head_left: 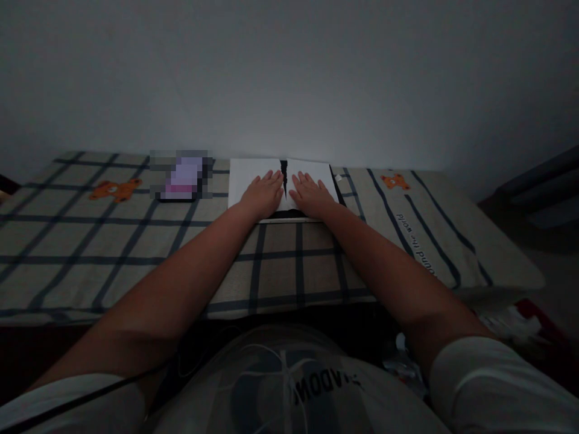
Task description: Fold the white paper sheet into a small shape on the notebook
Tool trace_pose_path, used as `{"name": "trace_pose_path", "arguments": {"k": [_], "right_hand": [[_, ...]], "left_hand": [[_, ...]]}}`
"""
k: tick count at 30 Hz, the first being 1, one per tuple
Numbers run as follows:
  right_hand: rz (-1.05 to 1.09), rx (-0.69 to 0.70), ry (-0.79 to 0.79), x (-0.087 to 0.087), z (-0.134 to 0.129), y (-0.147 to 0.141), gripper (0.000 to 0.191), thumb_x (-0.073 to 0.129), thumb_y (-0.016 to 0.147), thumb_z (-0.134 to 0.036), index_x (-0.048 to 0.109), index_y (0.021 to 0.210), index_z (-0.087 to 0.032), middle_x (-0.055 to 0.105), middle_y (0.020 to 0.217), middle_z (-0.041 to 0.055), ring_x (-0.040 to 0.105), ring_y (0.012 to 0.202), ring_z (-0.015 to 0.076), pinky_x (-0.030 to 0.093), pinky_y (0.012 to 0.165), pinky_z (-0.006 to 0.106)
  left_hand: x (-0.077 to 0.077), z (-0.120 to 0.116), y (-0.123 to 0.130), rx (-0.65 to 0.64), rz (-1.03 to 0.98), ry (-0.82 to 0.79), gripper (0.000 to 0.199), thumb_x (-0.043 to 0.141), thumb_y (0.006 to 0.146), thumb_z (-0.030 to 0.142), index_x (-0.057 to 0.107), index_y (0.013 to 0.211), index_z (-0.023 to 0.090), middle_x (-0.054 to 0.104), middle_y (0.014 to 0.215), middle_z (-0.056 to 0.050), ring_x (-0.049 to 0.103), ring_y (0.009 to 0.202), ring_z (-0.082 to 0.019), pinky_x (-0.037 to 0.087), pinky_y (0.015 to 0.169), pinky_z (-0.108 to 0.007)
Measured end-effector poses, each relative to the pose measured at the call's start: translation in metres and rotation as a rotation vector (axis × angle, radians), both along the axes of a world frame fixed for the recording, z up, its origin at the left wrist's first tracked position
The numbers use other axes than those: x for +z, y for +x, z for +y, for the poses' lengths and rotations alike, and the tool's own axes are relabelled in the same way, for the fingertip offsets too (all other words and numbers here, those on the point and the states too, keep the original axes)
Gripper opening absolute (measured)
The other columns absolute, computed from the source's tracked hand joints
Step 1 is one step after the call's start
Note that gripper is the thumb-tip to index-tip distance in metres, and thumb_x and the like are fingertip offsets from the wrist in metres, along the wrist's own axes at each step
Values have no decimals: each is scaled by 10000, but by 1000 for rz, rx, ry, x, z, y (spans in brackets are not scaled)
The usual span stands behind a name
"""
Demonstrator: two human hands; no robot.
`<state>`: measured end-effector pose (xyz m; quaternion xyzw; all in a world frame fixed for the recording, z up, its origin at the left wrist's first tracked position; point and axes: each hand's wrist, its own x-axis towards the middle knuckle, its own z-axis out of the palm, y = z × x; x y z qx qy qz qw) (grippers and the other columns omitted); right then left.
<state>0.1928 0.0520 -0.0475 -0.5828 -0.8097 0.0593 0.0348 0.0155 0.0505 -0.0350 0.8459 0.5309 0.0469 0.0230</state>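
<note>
Two pieces of white paper lie side by side on a dark flat surface, with a ragged dark gap between them. My left hand [263,194] rests flat on the left paper piece [242,175], its fingers extended close to the gap. On the right paper piece [316,167] my right hand [311,194] lies flat, fingers slightly spread. The dark surface [289,214] shows along the papers' near edge and through the gap. Neither hand grips anything.
A checked cloth [280,265] with bear prints covers the table. A phone [183,178], partly pixelated, lies to the left. One small white scrap [338,178] sits right of the papers. Behind the table rises a plain wall [289,78].
</note>
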Motion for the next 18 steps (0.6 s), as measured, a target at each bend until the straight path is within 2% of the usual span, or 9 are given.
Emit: {"name": "trace_pose_path", "arguments": {"k": [18], "right_hand": [[-27, 20, 11, 3, -4, 3, 673, 212, 1088, -420, 227, 1674, -90, 151, 1755, 157, 141, 1630, 308, 172, 1286, 589]], "left_hand": [[-2, 3, -3, -22, 10, -4, 608, 245, 1082, 289, 276, 1651, 77, 248, 1733, -146, 203, 1616, -297, 216, 1299, -496]]}}
